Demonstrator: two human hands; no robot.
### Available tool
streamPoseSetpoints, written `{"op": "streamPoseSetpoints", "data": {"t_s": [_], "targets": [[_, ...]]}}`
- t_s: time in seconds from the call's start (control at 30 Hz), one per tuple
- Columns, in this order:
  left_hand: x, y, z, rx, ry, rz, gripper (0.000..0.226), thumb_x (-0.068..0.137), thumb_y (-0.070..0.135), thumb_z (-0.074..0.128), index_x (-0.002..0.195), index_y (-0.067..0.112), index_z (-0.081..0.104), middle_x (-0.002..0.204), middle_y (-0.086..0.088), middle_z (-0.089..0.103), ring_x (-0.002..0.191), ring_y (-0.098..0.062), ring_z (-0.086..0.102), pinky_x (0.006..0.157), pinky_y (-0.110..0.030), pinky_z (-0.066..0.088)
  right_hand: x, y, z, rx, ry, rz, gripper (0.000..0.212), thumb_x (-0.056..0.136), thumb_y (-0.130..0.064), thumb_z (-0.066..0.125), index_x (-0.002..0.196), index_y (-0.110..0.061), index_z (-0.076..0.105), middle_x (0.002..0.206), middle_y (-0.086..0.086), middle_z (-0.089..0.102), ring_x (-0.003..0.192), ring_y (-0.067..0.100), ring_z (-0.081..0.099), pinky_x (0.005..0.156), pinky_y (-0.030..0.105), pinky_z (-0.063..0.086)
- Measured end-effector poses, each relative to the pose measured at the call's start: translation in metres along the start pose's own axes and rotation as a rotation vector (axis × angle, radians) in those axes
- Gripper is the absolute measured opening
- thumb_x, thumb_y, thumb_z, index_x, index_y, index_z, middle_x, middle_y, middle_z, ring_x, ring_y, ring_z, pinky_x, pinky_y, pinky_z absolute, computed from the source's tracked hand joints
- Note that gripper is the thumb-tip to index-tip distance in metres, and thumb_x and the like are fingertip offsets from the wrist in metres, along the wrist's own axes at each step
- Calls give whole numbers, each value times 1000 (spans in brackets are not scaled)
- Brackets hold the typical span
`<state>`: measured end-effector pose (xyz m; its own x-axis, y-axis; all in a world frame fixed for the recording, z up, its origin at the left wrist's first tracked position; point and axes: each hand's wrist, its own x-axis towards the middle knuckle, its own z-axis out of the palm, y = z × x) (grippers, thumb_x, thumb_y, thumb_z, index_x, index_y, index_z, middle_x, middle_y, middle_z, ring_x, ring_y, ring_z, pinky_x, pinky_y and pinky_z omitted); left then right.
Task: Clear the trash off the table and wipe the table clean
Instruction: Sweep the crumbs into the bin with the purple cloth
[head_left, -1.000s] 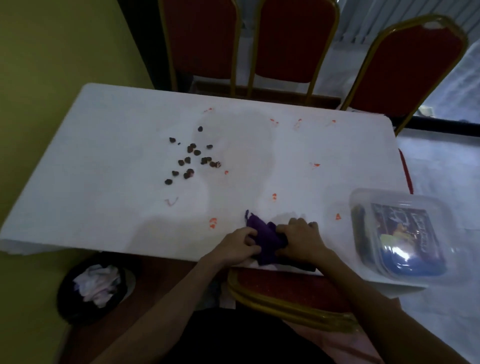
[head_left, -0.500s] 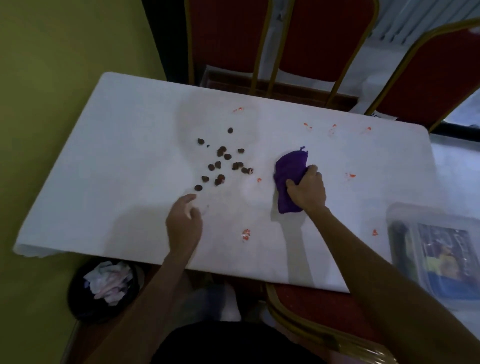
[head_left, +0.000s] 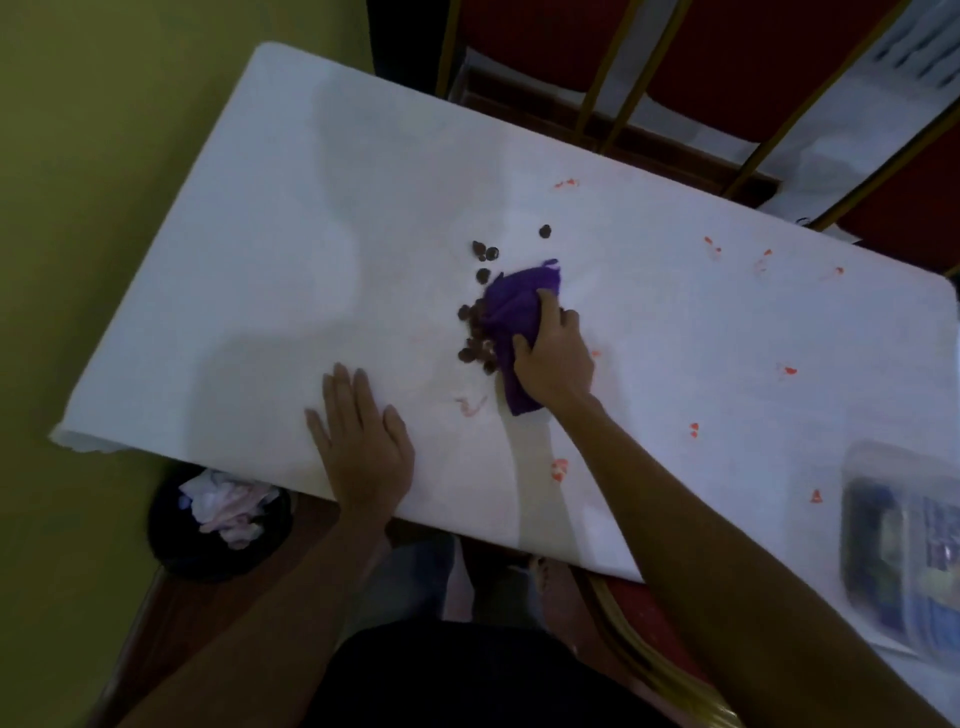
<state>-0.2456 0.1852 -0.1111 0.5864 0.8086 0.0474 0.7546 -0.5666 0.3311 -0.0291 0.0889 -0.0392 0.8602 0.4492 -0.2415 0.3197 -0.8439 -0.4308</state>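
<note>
The crumpled purple cloth (head_left: 519, 306) lay near the middle of the white-covered rectangular table (head_left: 260, 260), its left edge touching a cluster of small dark brown scraps (head_left: 475, 332). The right hand (head_left: 556, 358) gripped it, fingers curled round the bunched fabric and bearing down. The left hand (head_left: 363, 441) lay flat by the near edge, fingers straight and released, holding nothing.

Assessment: the step in hand appeared to be sweeping the scraps together. It would be done well by keeping the cloth low so no piece slips under, and drawing the pile toward the near-left edge above the round black waste bin (head_left: 166, 545) (it held crumpled white paper (head_left: 228, 506)). A few scraps beyond the cloth would need a second pass.

Small orange-red smears (head_left: 559, 470) dotted the right half, unwiped. A clear plastic lidded box (head_left: 904, 545) stood at the right end. Red-upholstered chairs with gilt frames (head_left: 727, 52) stood at the far side; a yellow-green wall (head_left: 78, 156) ran along the left.
</note>
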Motion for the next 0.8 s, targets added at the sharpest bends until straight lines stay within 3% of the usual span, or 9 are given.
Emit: {"op": "streamPoseSetpoints", "data": {"t_s": [0.17,0.3,0.4,0.53,0.67,0.8], "targets": [[0,-4,0,4,-5,0,57,103,30,37,152,3,31,162,-17,24,153,-28,15,122,-57,12,-31,-33,20,-12,17,-64,51,97,-28,54,142,-28,29,129,10,46,99,25,59,76,41,57],[-1,0,-2,-8,-30,-22,58,103,29,36,154,4,26,163,-16,19,154,-28,10,121,-58,10,-55,-9,9,74,188,189,41,98,-29,53,133,-23,32,124,10,44,84,20,53,67,35,46],[-1,-1,-4,6,-33,-27,59,103,29,37,155,4,25,164,-15,18,154,-27,9,121,-58,10,-74,-5,23,66,195,295,41,97,-28,55,130,-18,31,121,13,45,91,28,58,67,35,47],[-1,-2,-3,37,-57,-41,60,103,32,33,156,6,22,165,-14,14,154,-26,6,122,-57,8,-79,-47,54,78,98,197,39,97,-29,56,126,-16,34,123,12,45,98,26,57,70,35,52],[9,-3,-3,-36,-30,-18,52,102,24,30,151,6,34,163,-14,23,153,-27,14,122,-57,12,-64,-86,57,104,1,31,37,97,-29,54,127,-17,36,122,10,44,97,26,58,70,35,52],[51,-13,-11,-191,35,-193,47,98,9,36,144,3,40,160,-14,29,152,-29,18,121,-57,13,-32,-58,18,132,113,147,34,97,-27,54,123,-15,35,123,9,44,93,29,59,69,33,41]]}}
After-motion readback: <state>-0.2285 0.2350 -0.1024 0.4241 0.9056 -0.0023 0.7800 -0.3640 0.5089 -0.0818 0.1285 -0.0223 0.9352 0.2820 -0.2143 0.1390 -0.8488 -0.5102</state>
